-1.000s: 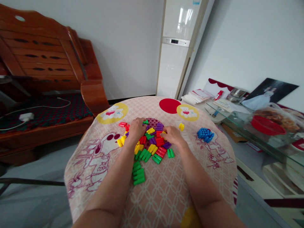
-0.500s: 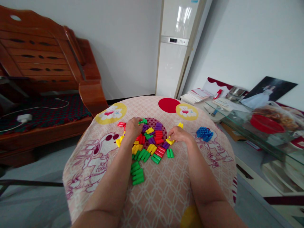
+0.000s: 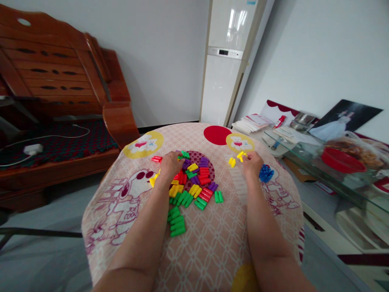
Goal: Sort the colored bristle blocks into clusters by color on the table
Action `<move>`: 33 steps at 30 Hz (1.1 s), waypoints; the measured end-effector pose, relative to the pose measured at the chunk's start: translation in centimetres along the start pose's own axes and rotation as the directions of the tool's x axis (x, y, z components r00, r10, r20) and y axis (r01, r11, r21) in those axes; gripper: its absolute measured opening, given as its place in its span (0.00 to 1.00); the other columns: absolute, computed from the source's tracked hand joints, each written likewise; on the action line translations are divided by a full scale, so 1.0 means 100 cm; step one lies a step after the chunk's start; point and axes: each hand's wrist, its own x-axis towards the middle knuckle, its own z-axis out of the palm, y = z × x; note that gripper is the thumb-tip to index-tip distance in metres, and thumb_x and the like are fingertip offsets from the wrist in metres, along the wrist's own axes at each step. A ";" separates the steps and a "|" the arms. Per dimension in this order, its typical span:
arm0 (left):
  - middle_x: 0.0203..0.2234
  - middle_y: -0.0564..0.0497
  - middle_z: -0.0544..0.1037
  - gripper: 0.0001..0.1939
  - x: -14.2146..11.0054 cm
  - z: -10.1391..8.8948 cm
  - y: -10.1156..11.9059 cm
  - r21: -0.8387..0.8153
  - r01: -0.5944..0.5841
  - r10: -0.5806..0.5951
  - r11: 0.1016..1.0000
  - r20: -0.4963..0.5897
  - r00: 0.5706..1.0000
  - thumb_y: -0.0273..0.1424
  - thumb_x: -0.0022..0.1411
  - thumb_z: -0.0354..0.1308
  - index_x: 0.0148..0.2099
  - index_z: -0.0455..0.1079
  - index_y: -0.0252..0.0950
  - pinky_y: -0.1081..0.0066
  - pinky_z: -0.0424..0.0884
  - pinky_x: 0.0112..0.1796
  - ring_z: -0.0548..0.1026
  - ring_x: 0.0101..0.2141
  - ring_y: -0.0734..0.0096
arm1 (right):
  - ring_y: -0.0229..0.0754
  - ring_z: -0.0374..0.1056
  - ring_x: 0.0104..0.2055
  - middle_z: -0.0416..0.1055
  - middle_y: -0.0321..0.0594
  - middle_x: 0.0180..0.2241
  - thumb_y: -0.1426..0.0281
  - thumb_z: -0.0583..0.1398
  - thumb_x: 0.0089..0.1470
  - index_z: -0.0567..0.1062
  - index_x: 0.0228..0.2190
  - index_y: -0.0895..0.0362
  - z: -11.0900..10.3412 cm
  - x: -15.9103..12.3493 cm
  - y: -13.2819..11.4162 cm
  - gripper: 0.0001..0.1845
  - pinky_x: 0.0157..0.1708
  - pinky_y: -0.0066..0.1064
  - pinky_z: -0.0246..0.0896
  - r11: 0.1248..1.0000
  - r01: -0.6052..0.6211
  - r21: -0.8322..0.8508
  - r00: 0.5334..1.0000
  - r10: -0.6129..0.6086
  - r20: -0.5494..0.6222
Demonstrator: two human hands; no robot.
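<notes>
My right hand point(image 3: 253, 163) pinches a yellow plastic block point(image 3: 241, 156) on the right half of the table. Just left of and below that block lies another yellow block point(image 3: 232, 162). A cluster of blue blocks point(image 3: 266, 173) sits beside my right wrist, partly covered by it. My left hand point(image 3: 170, 165) is curled over the left side of the mixed pile, its fingertips close to a green block point(image 3: 184, 154); whatever they grip is hidden. In the pile are red blocks point(image 3: 204, 175), purple blocks point(image 3: 204, 162), yellow blocks point(image 3: 195, 190) and green blocks point(image 3: 177, 226).
A patterned cloth point(image 3: 209, 243) covers the round table. To the right stands a glass shelf point(image 3: 310, 170) with a red bowl point(image 3: 343, 160), papers point(image 3: 252, 122) and a photo. A wooden bench point(image 3: 57, 81) is on the left, a white cabinet-like appliance point(image 3: 221, 85) behind.
My right hand has lifted a yellow block from the pile's right edge and carried it right, beside the lone yellow block. My left hand has shifted slightly left and stays over the pile.
</notes>
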 end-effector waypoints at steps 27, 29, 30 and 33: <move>0.47 0.43 0.81 0.19 0.000 -0.002 0.003 -0.091 -0.101 0.097 0.991 -0.048 0.994 0.29 0.62 0.54 0.53 0.77 0.37 0.63 0.71 0.51 0.77 0.48 0.57 | 0.49 0.71 0.37 0.79 0.53 0.35 0.66 0.53 0.56 0.81 0.36 0.60 0.003 -0.014 -0.007 0.19 0.39 0.34 0.60 0.975 0.133 -0.175 0.991 -0.126 0.053; 0.41 0.46 0.82 0.16 0.000 0.002 0.008 -0.120 -0.150 0.155 0.981 0.030 0.987 0.31 0.61 0.57 0.50 0.78 0.39 0.66 0.72 0.46 0.79 0.42 0.60 | 0.49 0.71 0.37 0.79 0.53 0.35 0.66 0.52 0.56 0.81 0.36 0.60 0.002 -0.016 -0.013 0.19 0.39 0.34 0.60 0.976 0.150 -0.159 0.988 -0.141 0.064; 0.38 0.47 0.82 0.14 0.000 0.004 0.010 -0.125 -0.172 0.183 0.977 0.087 0.979 0.32 0.60 0.58 0.47 0.79 0.39 0.68 0.72 0.43 0.79 0.40 0.61 | 0.48 0.71 0.37 0.79 0.52 0.35 0.66 0.53 0.56 0.81 0.35 0.60 0.001 -0.017 -0.015 0.18 0.39 0.34 0.60 0.976 0.160 -0.147 0.986 -0.151 0.071; 0.33 0.48 0.81 0.08 -0.002 0.011 0.014 -0.107 -0.240 0.257 0.965 0.192 0.947 0.33 0.57 0.63 0.38 0.79 0.37 0.69 0.71 0.38 0.78 0.36 0.62 | 0.47 0.71 0.37 0.78 0.51 0.34 0.66 0.53 0.56 0.81 0.35 0.60 0.002 -0.019 -0.022 0.18 0.39 0.33 0.61 0.976 0.197 -0.096 0.978 -0.188 0.091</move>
